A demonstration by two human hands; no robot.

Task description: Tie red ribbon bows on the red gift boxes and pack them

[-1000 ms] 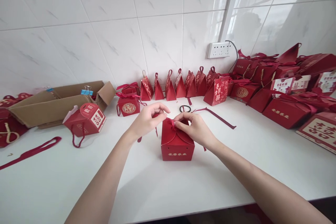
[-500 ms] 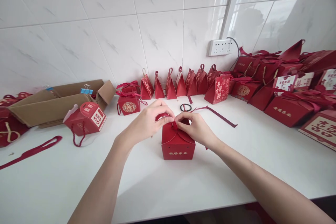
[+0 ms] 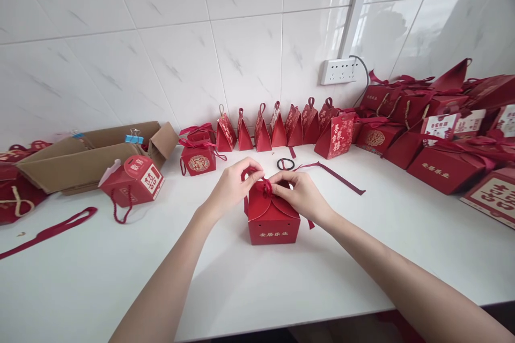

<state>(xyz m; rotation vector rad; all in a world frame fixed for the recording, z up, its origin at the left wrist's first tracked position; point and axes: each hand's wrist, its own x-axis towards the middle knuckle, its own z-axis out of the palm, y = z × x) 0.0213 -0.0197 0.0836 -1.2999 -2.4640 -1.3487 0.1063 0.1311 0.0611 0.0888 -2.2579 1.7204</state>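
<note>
A red gift box (image 3: 274, 230) with gold characters on its front stands upright on the white table, its curved top flaps folded together. Dark red ribbon (image 3: 267, 188) is gathered in a knot or bow on top; its exact form is partly covered by fingers. My left hand (image 3: 238, 181) pinches ribbon at the upper left of the knot, a loop of it showing under the fingers. On the other side, my right hand (image 3: 300, 191) has thumb and fingers closed on the ribbon beside the knot. Ribbon ends hang down at both sides of the box.
Behind the box lie a black ring (image 3: 285, 164) and a loose ribbon strip (image 3: 341, 179). Several triangular red boxes (image 3: 263, 136) line the wall. A cardboard box (image 3: 60, 169) and a red double-happiness box (image 3: 132, 185) stand left. Many red boxes (image 3: 442, 169) pile up right.
My left hand has moved slightly right and down, closer to the knot. The gathered ribbon shows more plainly, and a ribbon end is now visible at the box's left side.
</note>
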